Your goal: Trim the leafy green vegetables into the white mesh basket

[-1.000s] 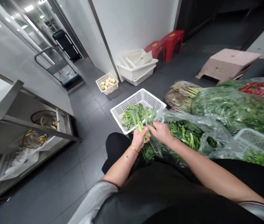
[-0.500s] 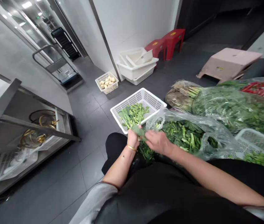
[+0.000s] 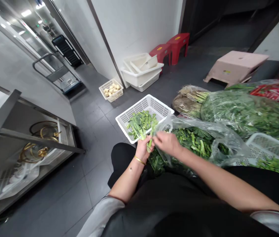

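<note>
The left hand point(image 3: 143, 149) gripped green stalks point(image 3: 150, 144) by the near edge of the white basket point(image 3: 162, 107); the right hand point(image 3: 167, 142) beside it was blurred, and I couldn't tell whether it pinched anything. A loose grip could have spilled stalks onto the floor point(image 3: 97, 171); the slack plastic bag point(image 3: 204, 124) could have snagged the right hand.

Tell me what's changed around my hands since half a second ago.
The leaf against your left hand is gone from view; I can't see where it went. Your right hand, blurred, has moved up slightly. The left still grips stalks; the white basket stayed put.
</note>
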Motion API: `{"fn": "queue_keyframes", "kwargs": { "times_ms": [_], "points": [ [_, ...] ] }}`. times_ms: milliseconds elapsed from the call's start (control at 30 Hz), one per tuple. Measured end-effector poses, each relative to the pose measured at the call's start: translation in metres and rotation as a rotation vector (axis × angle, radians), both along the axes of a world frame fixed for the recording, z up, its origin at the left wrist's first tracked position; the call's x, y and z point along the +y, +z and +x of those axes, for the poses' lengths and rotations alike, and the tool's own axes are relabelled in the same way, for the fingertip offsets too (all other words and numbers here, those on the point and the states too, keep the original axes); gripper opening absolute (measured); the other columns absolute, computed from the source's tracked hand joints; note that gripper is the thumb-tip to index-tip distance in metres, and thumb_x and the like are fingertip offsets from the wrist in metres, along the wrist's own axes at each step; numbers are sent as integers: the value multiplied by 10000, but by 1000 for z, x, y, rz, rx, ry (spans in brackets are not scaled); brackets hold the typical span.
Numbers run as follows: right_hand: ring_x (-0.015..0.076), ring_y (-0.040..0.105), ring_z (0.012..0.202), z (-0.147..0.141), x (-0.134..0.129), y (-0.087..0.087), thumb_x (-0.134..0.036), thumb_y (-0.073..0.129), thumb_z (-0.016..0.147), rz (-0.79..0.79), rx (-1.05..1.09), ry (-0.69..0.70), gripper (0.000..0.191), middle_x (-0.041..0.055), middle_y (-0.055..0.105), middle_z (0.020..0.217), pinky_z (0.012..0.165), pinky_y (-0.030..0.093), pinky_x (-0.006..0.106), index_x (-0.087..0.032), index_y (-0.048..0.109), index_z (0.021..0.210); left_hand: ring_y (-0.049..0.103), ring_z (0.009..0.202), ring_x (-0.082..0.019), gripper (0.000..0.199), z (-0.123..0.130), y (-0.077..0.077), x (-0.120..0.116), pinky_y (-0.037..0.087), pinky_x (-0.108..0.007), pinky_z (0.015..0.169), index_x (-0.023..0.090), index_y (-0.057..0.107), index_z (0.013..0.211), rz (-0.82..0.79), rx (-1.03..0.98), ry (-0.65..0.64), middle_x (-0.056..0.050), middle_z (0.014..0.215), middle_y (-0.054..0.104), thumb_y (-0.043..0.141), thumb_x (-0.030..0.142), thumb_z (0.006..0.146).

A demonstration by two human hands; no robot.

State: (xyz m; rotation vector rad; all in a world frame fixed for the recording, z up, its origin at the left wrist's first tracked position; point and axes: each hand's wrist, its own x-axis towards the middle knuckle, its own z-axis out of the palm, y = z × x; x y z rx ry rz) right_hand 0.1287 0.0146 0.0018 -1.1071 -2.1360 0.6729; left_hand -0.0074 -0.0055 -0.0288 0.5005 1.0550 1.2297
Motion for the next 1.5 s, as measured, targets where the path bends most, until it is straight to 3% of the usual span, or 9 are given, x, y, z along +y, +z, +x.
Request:
{"fn": "queue_keyframes", "kwargs": {
  "times_ms": [100,300,400,533,800,1100,1267,1367,1500],
  "points": [
    [117,520,557,-2,-27,-15,-353,420,867,172,-58,261,319,27,584,600,539,328,240,-187,516,612,392,311,-39,315,-6,2,10,222,-179,328,103,575,697,-66,-2,42,24,455,517,716,381,648],
    [118,493,459,10,30,-25,-524,385,880,-461,21,-39,393,-17,552,504,493,330,230,-195,492,693,376,287,-49,297,-9,5,5,208,-191,314,111,584,711,37,62,-107,17,438,524,695,384,680],
    [123,487,508,4,31,-27,-408,372,890,-173,-20,-86,357,20,561,556,519,307,246,-186,493,638,366,287,-46,286,-4,0,3,189,-191,312,115,564,685,-14,46,-96,18,437,516,702,366,672],
    [127,489,564,-1,-21,-35,-293,413,854,237,-123,286,282,35,571,616,541,285,264,-182,539,628,347,304,-25,271,-9,-6,13,186,-176,323,101,559,674,-158,-57,17,32,443,485,688,339,669],
    [131,485,433,8,44,-33,-614,372,854,-652,164,-107,478,-10,530,476,482,356,251,-196,506,664,356,284,-49,278,-8,5,10,186,-191,305,118,571,702,-18,108,-150,18,430,510,695,365,680],
    [140,539,604,14,-7,-38,-360,355,950,270,-150,9,396,48,588,635,595,332,263,-176,552,660,397,348,-41,299,-12,0,56,248,-169,340,110,553,764,-203,125,-6,20,491,509,674,380,720],
    [175,585,599,42,-17,-76,-374,403,922,-72,-447,3,349,63,629,668,560,338,266,-181,585,695,430,373,-74,220,-53,20,110,304,-175,369,123,533,923,-299,361,-33,54,464,461,629,204,742],
    [228,637,740,50,-22,-98,-327,594,789,-342,-496,213,171,105,675,782,626,411,288,-164,639,812,374,332,-67,173,-53,23,88,249,-180,329,116,556,831,-271,238,-224,32,461,466,604,224,705],
    [203,637,745,48,0,-81,-458,611,745,-576,-159,210,521,123,672,939,606,459,286,-121,560,1140,396,322,-91,302,-27,16,29,225,-187,293,157,518,775,-186,-138,-594,-2,515,525,573,438,678]
  ]
}}
